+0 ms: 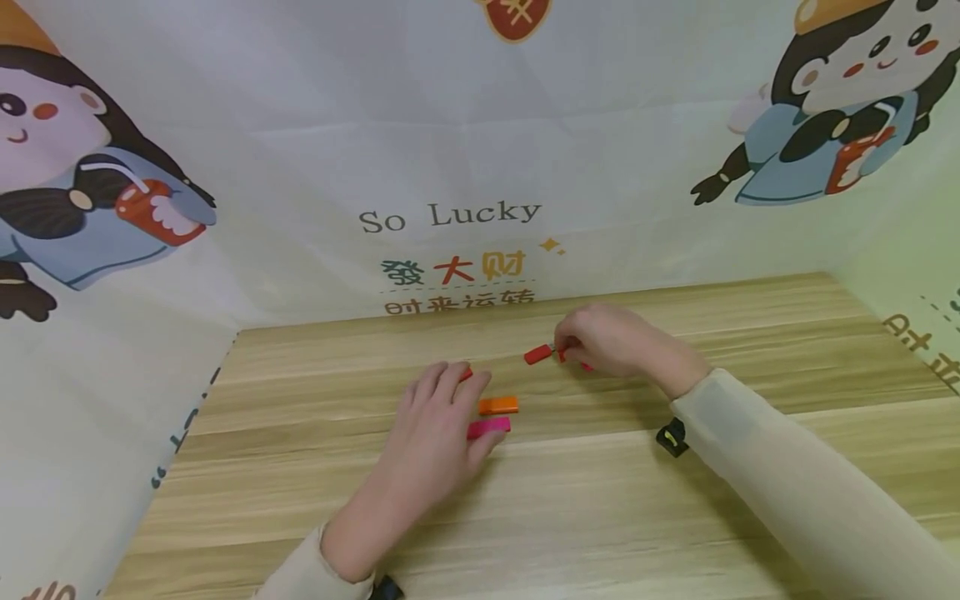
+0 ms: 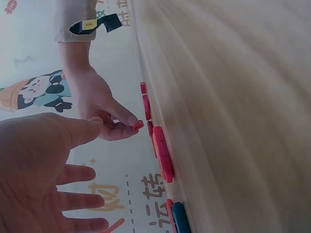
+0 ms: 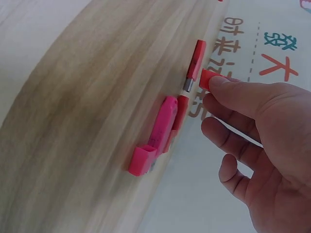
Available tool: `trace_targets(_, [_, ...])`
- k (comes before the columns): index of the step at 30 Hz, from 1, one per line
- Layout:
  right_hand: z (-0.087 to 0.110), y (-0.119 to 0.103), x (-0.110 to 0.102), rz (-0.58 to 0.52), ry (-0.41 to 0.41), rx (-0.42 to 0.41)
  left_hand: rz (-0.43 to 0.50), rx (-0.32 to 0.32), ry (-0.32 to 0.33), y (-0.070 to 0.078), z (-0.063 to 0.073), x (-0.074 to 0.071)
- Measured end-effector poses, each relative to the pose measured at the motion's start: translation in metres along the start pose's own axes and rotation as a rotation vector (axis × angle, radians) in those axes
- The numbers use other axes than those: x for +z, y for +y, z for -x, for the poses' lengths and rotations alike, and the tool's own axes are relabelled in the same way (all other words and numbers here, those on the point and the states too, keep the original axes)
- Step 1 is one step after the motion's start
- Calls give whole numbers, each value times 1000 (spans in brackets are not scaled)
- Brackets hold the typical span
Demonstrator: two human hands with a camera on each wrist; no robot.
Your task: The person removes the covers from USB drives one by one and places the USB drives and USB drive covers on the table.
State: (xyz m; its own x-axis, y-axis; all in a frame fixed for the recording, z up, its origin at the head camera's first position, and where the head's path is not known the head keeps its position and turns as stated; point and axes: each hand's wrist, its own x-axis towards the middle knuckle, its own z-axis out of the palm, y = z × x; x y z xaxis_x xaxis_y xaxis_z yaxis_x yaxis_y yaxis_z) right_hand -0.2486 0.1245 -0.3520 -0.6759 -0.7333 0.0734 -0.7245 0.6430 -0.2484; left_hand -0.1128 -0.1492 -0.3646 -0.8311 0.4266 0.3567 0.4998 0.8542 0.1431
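Observation:
My right hand [image 1: 611, 343] pinches a small red cap [image 3: 208, 78] between thumb and fingers, just above the table. Beside it lies a red USB stick [image 1: 537, 354] with its silver plug bare. In the right wrist view, a pink USB stick [image 3: 164, 121] lies with a pink cap [image 3: 142, 161] at its end. My left hand [image 1: 438, 429] is over the left group with its fingers spread, holding nothing. Around its fingers show an orange stick [image 1: 499, 405], a pink stick [image 1: 483, 428] and part of a red one [image 1: 466, 374]. A teal stick [image 2: 181, 217] appears in the left wrist view.
The wooden table [image 1: 570, 500] meets a printed white cloth [image 1: 300, 208] at its back edge, close behind the right hand. More cloth hangs at the left and right sides. A black wrist mount [image 1: 672, 437] hangs below the right sleeve.

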Motion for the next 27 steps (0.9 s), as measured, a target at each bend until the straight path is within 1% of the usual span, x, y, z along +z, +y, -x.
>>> trace_targets(6, [-5, 2, 6, 19, -11, -11, -16, -8, -12, 0, 3, 1])
trace_targets(15, [-10, 4, 12, 27, -37, 25, -10, -6, -19, 1, 5, 1])
trace_targets(27, [-11, 4, 13, 20, -39, 60, 7, -38, -46, 1, 5, 2])
